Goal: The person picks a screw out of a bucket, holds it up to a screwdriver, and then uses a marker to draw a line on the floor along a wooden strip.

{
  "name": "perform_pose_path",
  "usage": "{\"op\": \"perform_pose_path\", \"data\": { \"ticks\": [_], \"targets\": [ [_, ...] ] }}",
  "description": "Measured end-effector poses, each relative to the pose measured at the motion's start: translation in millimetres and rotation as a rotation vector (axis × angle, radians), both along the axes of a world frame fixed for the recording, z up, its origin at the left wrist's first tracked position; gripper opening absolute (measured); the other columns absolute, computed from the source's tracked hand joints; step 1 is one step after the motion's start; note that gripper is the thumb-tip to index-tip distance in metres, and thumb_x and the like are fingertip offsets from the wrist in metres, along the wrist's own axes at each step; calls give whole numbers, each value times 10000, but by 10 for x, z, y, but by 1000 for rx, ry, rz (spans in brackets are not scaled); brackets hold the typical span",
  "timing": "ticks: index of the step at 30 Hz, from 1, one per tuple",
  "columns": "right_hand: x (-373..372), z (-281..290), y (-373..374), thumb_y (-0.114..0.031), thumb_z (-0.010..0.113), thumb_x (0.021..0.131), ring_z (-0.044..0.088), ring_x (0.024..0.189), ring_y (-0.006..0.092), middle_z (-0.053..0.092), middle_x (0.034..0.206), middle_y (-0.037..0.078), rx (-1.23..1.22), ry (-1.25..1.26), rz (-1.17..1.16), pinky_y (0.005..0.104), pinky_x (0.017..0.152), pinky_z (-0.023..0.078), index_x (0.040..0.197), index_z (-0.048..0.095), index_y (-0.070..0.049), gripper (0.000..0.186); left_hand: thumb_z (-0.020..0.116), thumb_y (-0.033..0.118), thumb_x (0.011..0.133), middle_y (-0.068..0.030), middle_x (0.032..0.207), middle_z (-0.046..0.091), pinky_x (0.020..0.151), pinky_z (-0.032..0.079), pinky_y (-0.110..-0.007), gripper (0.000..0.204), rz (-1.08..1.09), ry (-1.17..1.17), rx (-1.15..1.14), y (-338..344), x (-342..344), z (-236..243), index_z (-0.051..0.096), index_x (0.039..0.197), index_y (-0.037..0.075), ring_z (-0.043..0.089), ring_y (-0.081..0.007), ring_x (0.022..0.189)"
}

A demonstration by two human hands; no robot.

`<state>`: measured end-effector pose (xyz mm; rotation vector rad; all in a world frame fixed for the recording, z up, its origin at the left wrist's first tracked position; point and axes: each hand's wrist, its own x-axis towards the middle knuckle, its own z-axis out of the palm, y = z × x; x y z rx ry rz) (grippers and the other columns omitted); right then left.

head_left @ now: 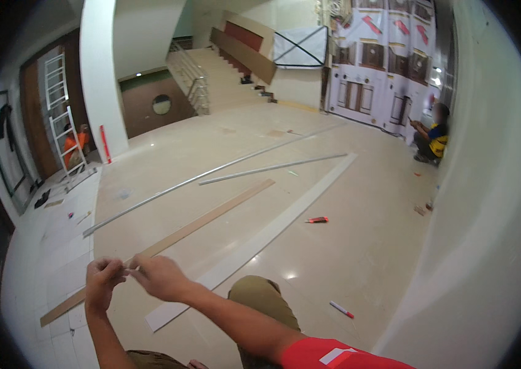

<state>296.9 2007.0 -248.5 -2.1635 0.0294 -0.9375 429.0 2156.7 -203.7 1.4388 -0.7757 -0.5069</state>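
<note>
My left hand [103,280] and my right hand [161,278] meet fingertip to fingertip, both pinched closed. Something small and pale shows between them, too small to name. Below and behind them a long brown wooden strip [211,217] lies slantwise on the floor; whether the hands touch it I cannot tell. To its right rests a long white strip [260,244], its near end by my knee. Beyond are two metal bars, a longer bar [180,184] and a shorter bar [273,167]. A red and black utility knife [317,219] lies right of the white strip.
A marker pen [342,309] lies at the lower right, near the white wall [488,246]. One person crouches at the far right, another behind a white ladder [67,141] at left. Stairs [217,67] with leaning boards [245,52] rise at the back.
</note>
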Motion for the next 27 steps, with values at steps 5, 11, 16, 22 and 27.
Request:
{"op": "perform_pose_path", "data": {
  "ticks": [5, 11, 16, 22, 27],
  "targets": [
    [-201, 80, -69, -211, 637, 957, 698, 797, 384, 722, 831, 191, -4, 36, 21, 474, 721, 529, 1016, 621, -44, 178, 714, 228, 925, -99, 835, 714, 683, 565, -299, 219, -2, -16, 33, -130, -41, 22, 690, 902, 11, 694, -172, 725],
    [-354, 64, -51, -180, 632, 936, 667, 802, 418, 688, 799, 192, -183, 288, 151, 522, 726, 513, 976, 611, -39, 147, 692, 223, 922, -95, 829, 719, 680, 567, -319, 241, 122, -170, 276, 11, 576, -351, 685, 872, -12, 701, -185, 733],
    [-360, -40, 127, -165, 618, 917, 657, 814, 438, 682, 818, 216, -232, 425, 248, 524, 740, 512, 936, 637, -34, 134, 656, 237, 943, -137, 943, 733, 695, 573, -392, 245, 319, 126, 693, 795, 1424, -1213, 686, 1029, 10, 720, -241, 828],
    [-259, -181, 145, -157, 572, 936, 648, 883, 414, 691, 890, 208, -384, 701, 393, 495, 776, 505, 955, 641, -14, 160, 661, 320, 956, -160, 1110, 705, 746, 579, -411, 412, 368, 199, 687, 1223, 1553, -1328, 614, 1226, 12, 710, -275, 856],
    [-119, -179, 221, -135, 541, 934, 654, 901, 418, 696, 913, 210, -420, 729, 408, 492, 800, 512, 978, 659, -10, 177, 666, 347, 965, -176, 1134, 697, 773, 590, -426, 493, 314, 164, 685, 1208, 1527, -1257, 585, 1308, 2, 715, -286, 924]
  ]
}}
